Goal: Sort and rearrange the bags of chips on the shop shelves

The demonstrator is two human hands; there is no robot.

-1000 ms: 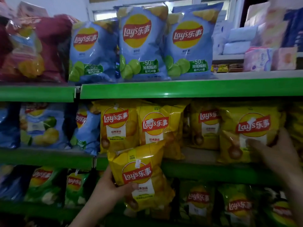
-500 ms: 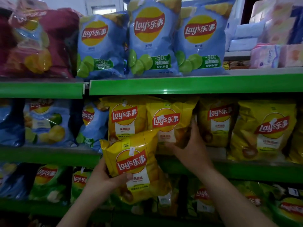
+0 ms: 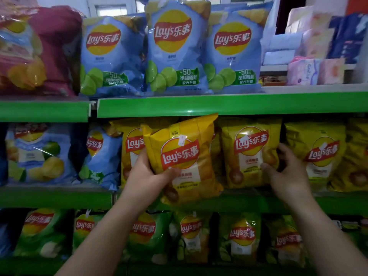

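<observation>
The left hand is gripping a yellow bag by its lower left edge — thumb across the front, fingers behind — holding it tilted before the middle shelf, while the right hand is pinching the right side of a shelved bag just beside it.

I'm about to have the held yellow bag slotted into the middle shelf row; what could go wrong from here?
1. The held yellow bag is pinched only at its lower left by the left hand; it may swing or slip.
2. The right hand is pressing the shelved yellow bag aside; it could topple its neighbour.
3. Pushing in may crush chips.
</observation>
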